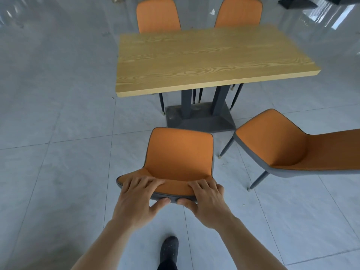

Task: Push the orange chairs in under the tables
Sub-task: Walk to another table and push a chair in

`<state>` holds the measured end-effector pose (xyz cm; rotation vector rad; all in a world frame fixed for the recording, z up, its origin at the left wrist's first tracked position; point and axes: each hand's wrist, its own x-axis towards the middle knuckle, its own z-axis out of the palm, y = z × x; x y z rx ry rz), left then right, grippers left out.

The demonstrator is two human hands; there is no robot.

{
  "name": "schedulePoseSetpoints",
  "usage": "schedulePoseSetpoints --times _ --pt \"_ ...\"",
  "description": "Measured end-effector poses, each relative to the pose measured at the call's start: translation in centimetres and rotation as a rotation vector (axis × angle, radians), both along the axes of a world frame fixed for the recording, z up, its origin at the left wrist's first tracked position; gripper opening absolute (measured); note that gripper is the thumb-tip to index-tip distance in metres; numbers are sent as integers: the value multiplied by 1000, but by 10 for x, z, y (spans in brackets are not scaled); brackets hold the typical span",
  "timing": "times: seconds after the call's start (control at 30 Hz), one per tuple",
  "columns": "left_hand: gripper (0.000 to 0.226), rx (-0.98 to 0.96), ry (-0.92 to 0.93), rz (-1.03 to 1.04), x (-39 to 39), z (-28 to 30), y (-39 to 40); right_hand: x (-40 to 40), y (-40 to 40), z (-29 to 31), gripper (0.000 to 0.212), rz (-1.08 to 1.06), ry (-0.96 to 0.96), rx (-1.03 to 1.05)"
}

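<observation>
Both hands, left (136, 195) and right (206, 199), grip the backrest top of the near orange chair (180, 154); its seat faces the bench (210, 59) straight ahead, short of its near edge.

**Four orange chairs, one wooden table**

The gripped chair (180, 154), orange inside with a grey shell, stands upright facing the table (210, 57), its seat short of the table's near edge. Just right of the grip, a second orange chair (282, 147) stands apart from the table, turned at an angle. Straight beyond the grip, the table has a light wood-grain top on a dark pedestal base. On its far side, two more orange chairs (158, 16) (239, 13) sit tucked in, backs upright.
</observation>
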<state>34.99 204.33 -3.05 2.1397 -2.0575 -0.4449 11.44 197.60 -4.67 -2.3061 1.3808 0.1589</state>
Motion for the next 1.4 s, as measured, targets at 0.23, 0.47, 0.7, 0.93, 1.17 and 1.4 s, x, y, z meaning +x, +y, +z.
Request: schedulePoseSetpoints --times 0.23,0.47,0.7,0.93,1.17,1.4 --pt "57 -58 10 32 2 -10 -59 2 -66 -4 113 -6 -35 -15" --pt "57 -105 30 36 10 -15 -126 11 -136 -3 100 3 5 -8" --pt "59 -113 3 24 24 -16 -185 26 -192 -1 106 -13 11 -4" --pt "57 -120 7 36 25 -15 -229 30 -237 3 99 -32 30 0" --pt "60 -96 -17 8 47 -15 -248 49 -250 3 104 -39 19 -11" --pt "64 -90 -24 -3 48 -14 -247 49 -248 3 99 -29 58 -11"
